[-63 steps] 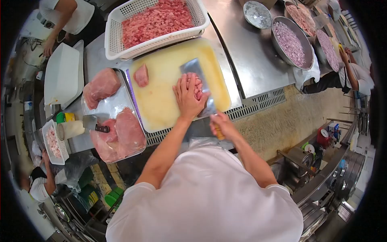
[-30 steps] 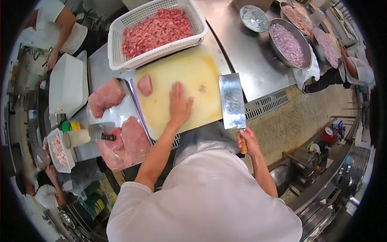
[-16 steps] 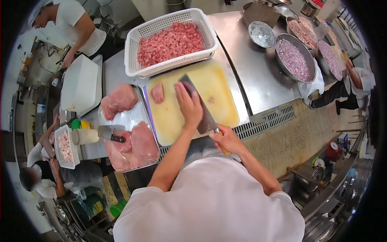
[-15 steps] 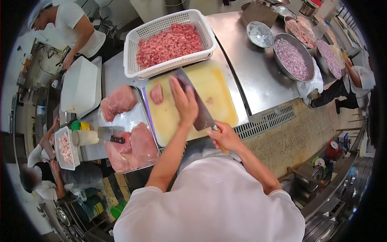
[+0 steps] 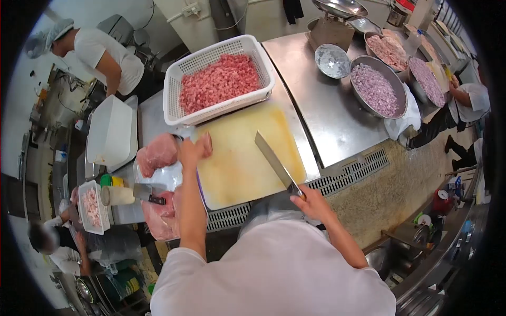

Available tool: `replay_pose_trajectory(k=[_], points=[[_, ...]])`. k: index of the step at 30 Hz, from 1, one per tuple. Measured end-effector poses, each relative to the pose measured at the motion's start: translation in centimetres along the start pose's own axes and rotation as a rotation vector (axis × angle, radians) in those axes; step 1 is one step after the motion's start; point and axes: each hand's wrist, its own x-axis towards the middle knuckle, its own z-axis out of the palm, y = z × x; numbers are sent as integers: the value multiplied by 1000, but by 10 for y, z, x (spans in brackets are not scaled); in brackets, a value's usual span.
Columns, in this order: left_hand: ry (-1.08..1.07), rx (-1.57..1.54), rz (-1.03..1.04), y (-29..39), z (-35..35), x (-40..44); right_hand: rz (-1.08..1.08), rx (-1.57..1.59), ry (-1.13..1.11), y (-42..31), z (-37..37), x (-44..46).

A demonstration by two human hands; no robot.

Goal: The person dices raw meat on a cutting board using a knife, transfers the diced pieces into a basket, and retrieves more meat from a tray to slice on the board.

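My right hand [image 5: 312, 203] is wrapped round the handle of a large kitchen knife [image 5: 273, 159]. Its broad blade points up and away over the right half of the yellow cutting board [image 5: 237, 174]. At the board's left edge, my left hand [image 5: 191, 151] has its fingers closed on a small piece of raw meat [image 5: 207, 144], partly covering it. Beside that hand, on a metal tray, lies a big raw meat chunk [image 5: 158, 154]. Nearer me are more meat slabs [image 5: 161, 220], partly hidden behind my left forearm.
A white perforated basket [image 5: 174, 100] of diced meat stands behind the board. Steel bowls of chopped onion-like pieces [image 5: 374, 89] are at right. A second knife [image 5: 150, 196] lies by a jar [image 5: 117, 195]. Other people work at left [image 5: 108, 55] and right [image 5: 470, 100].
My left hand has left the blade and moved left to the small meat piece. The knife has moved off to the right side of the board. The view has shifted slightly.
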Motion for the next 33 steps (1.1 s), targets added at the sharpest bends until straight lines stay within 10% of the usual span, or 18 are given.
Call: replay_pose_trajectory(k=[16, 25, 33], points=[[-83, 71, 100, 4, 24, -24, 90, 260, -196, 16, 0, -6], [292, -36, 328, -28, 40, -52, 221, 299, -243, 20, -7, 1], [-129, -33, 272, -24, 46, -19, 206, 317, -284, 5, -13, 10]])
